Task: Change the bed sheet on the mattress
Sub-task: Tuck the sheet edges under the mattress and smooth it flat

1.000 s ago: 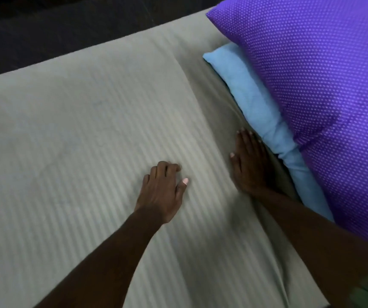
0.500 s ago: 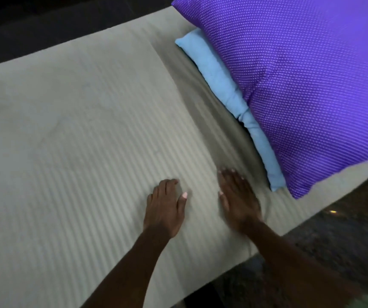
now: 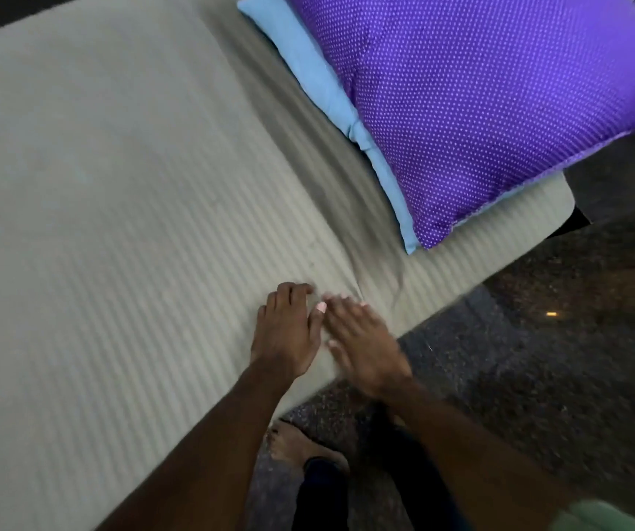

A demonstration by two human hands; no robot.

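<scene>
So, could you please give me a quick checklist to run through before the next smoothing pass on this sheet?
1. Left hand on the sheet, fingers loosely bent: ok.
2. Right hand flat at the mattress edge: ok, though blurred.
3. Sheet smooth: not ok, a crease runs ahead of the fingertips toward the pillows.
4. Purple pillow and blue pillow stacked, clear of both hands: ok.
5. Sheet tucked under the near edge: cannot tell.
</scene>
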